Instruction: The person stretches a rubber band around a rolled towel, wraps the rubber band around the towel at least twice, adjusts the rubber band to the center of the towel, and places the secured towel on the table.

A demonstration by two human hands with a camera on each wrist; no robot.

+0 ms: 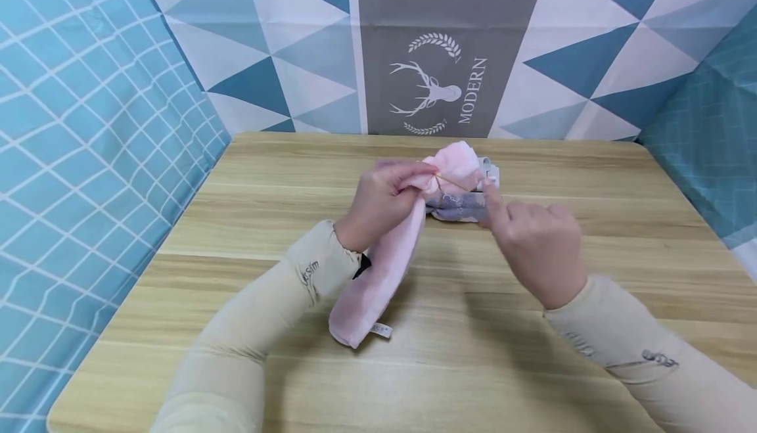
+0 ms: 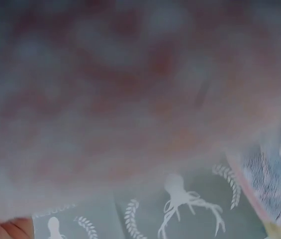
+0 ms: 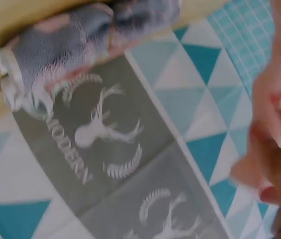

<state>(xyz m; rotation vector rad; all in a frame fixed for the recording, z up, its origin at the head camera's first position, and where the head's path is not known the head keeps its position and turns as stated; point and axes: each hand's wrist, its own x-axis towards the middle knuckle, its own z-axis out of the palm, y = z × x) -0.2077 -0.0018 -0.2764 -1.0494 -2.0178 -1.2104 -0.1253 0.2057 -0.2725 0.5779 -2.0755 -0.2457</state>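
Observation:
My left hand (image 1: 381, 200) pinches a pink plush towel (image 1: 393, 255) near its upper end. The towel's long lower part slants down toward the table, its white label showing near the bottom. A thin yellowish rubber band (image 1: 454, 183) stretches from the pinched spot toward my right hand (image 1: 535, 246), where the extended index finger pulls on it and the other fingers are curled. Blurred pink cloth (image 2: 130, 99) fills most of the left wrist view. Behind the hands lies a grey and pink rolled towel (image 1: 458, 209), with a band round its middle in the right wrist view.
A white item (image 1: 493, 173) lies beside the grey roll, partly behind the pink towel. The wooden table (image 1: 236, 236) meets a patterned cloth backdrop (image 1: 307, 45) at its far edge. A blue checked cloth (image 1: 89, 157) hangs on the left.

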